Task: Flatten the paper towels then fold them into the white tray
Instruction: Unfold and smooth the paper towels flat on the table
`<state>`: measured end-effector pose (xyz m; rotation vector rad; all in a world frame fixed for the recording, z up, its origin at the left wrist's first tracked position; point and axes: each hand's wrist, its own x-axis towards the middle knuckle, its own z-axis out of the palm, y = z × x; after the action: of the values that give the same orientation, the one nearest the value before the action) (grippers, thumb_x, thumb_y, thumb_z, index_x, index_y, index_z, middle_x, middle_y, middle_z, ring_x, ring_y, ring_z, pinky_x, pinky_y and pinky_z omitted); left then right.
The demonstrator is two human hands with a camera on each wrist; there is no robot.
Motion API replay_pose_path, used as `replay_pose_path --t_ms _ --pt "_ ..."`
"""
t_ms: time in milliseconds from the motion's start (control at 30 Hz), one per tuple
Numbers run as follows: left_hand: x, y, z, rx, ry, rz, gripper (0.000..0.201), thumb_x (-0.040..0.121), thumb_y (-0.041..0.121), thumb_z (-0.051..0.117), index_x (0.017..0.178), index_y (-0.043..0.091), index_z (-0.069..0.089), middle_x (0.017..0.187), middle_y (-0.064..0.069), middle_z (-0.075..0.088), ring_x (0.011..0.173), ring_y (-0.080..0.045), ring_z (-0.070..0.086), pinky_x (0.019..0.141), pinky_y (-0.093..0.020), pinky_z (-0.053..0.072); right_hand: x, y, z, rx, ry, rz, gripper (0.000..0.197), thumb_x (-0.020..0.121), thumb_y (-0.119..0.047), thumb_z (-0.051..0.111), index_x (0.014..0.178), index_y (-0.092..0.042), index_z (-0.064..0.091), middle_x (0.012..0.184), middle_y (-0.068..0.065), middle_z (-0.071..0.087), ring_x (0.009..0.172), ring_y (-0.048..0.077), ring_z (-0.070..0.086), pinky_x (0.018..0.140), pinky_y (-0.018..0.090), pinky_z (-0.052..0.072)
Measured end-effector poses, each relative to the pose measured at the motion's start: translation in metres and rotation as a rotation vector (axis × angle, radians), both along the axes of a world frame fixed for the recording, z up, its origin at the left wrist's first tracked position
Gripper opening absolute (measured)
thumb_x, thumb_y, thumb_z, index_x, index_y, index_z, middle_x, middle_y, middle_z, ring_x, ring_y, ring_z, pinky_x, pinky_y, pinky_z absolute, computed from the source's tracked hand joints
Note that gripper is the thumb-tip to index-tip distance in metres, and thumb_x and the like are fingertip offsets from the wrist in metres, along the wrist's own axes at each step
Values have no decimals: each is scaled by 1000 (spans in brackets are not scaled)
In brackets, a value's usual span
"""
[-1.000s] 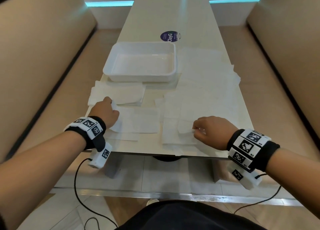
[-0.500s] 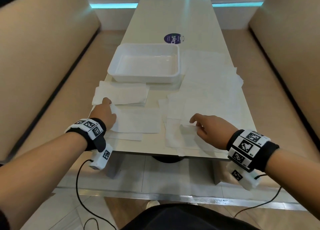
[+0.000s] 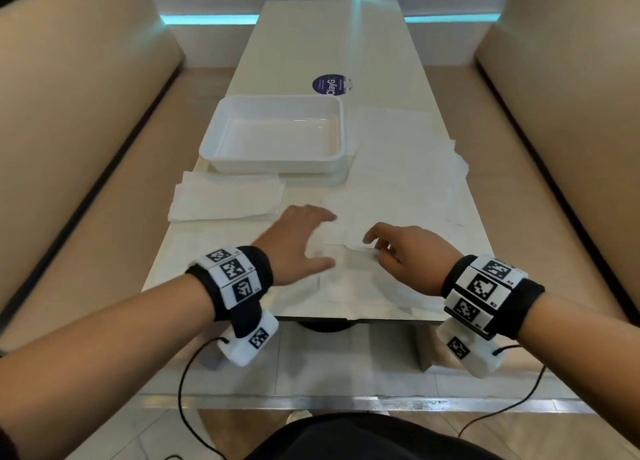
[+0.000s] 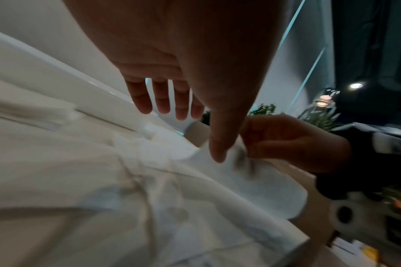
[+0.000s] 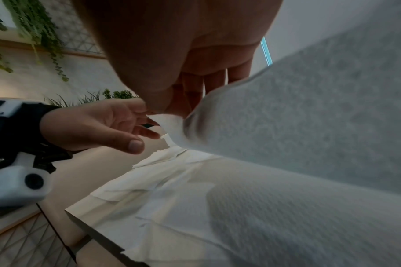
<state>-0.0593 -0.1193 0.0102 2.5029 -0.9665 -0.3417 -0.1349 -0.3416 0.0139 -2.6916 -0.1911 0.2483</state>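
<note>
The right hand (image 3: 412, 255) pinched a paper towel (image 5: 309, 108) corner between thumb and fingers; the left hand (image 3: 294, 241), fingers spread, reached beside it. Beyond both, the white tray (image 3: 277, 154) lay empty; folding apparently remained.

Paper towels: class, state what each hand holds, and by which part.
The right hand pinches one paper towel by its lifted corner. The left hand, fingers spread, holds nothing.

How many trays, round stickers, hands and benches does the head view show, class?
tray: 1
sticker: 1
hands: 2 (left hand, right hand pinching a towel)
benches: 2
total: 6
</note>
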Motion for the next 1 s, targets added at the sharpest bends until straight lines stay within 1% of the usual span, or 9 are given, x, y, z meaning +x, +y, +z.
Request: replay_pose_path --t_ms 67,167,267,333,433,533,667,833,1000 --pt "-9 -22 -3 -10 39 -63 63 80 47 70 136 31 45 138 11 47 126 -10 38 105 -29 34 0 1 1 27 1 1 27 95 -22 46 121 -25 52 99 -10 63 76 11 51 76 28 45" --pt "-11 -37 -7 -98 63 -13 31 87 44 64 115 31 62 113 12 66 107 -9 56 93 -30 44 -3 -2 2 73 -22 -34 22 95 -28 46 116 -25 52 88 -17 57 72 11 52 73 30 45" --pt "-3 -34 -9 -189 116 66 15 91 42 59 94 30 68 92 13 69 91 -3 60 86 -31 49 -7 -11 3 95 -12 -57 29 91 -50 49 114 -32 47 89 -23 55 73 5 58 69 27 46" --pt "3 -30 -10 -201 144 83 15 92 40 58 91 27 66 89 12 68 89 -3 60 81 -27 48 -8 -20 3 40 -10 -74 29 90 -50 53 111 -31 49 89 -22 55 78 8 60 69 27 44" --pt "9 -26 -12 -238 184 113 17 94 36 57 92 21 63 89 7 66 88 -9 61 77 -24 47 -4 -33 2 14 -36 -140 13 94 -38 52 99 -27 58 82 -15 56 78 15 57 69 28 42" --pt "13 -28 -18 -285 289 182 23 89 40 64 103 23 57 97 12 64 92 -2 58 80 -21 44 8 -46 4 86 -10 -216 9 93 -36 54 88 -29 58 76 -17 57 76 13 56 68 27 41" --pt "16 -36 -33 -159 344 232 49 84 35 70 125 24 45 103 10 62 102 -9 55 91 -28 44 30 -60 3 83 8 -288 15 93 -39 53 90 -27 62 91 -8 64 85 16 58 72 29 45" --pt "17 -45 -41 -174 296 240 56 86 24 69 133 24 39 93 7 62 95 -10 57 75 -17 38 46 -73 -8 -4 46 -323 21 94 -41 51 95 -24 65 98 -4 65 91 18 60 76 31 47" --pt "19 -53 -41 -173 237 184 55 87 20 67 134 27 40 90 8 58 94 -12 54 78 -21 37 50 -80 -16 -75 57 -361 22 93 -43 51 94 -26 65 97 -5 66 89 17 59 71 28 44"
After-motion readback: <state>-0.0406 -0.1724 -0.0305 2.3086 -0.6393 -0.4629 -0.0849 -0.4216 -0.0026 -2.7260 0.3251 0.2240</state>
